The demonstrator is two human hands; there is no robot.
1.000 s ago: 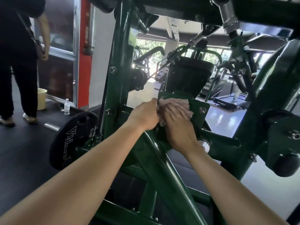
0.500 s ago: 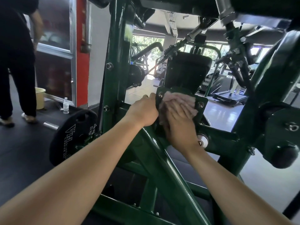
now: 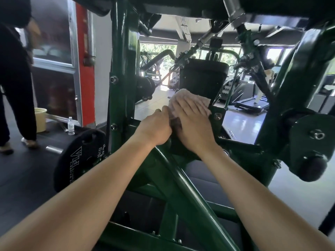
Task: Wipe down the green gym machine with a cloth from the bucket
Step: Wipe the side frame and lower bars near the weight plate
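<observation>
Right hand [image 3: 194, 124]: centre of frame, laid flat with the fingers straight and slightly spread, pressing on the cloth.
Cloth [image 3: 190, 96]: pale pink, bunched, centre of frame; under the right fingers, against the machine's bracket just below the black pad [image 3: 203, 77].
Left hand [image 3: 154, 129]: just left of the right hand and touching it; fingers curled, tips at the cloth's left edge. Cannot tell what they close on, cloth or bracket.
Green gym machine [image 3: 123, 69]: dark green painted tubes; upright post left of centre, diagonal bar running from the hands to the lower right, bolted plate beside the right fingertips.
Weight plate [image 3: 79, 158]: black, white lettering, lower left, on a steel stub at the post's foot.
Bucket [image 3: 40, 118]: pale yellow, on the dark floor at far left, well apart from the hands.
Water bottle [image 3: 71, 126]: small, clear, upright, near the bucket on its right.
Second person [image 3: 14, 78]: dark clothing, standing at the far left edge, beside the bucket.
Treadmill [image 3: 252, 105]: background, right of centre, on the shiny floor.
</observation>
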